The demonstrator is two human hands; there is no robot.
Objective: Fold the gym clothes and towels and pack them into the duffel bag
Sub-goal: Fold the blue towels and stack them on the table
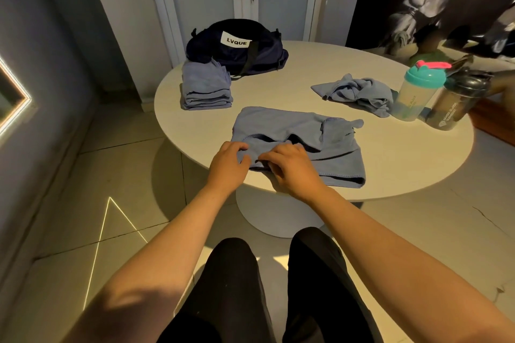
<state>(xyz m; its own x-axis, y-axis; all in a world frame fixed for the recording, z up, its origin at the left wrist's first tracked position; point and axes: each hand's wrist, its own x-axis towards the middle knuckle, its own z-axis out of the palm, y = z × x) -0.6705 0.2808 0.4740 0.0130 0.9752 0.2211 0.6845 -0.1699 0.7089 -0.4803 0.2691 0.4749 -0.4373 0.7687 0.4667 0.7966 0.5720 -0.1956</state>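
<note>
A blue towel [281,125] lies partly folded at the near edge of the round white table [292,78]. My left hand [227,161] grips its near left corner with curled fingers. My right hand [289,167] pinches the near edge just beside it. A stack of folded blue towels [206,86] sits at the far left. Behind the stack stands the dark navy duffel bag [237,47] with a white label. A crumpled blue towel [359,92] lies at the right.
Two shaker bottles stand at the table's right edge: a teal-lidded bottle [418,92] and a dark bottle [457,103]. A white door is behind the table. My legs in black trousers are below, over a tiled floor.
</note>
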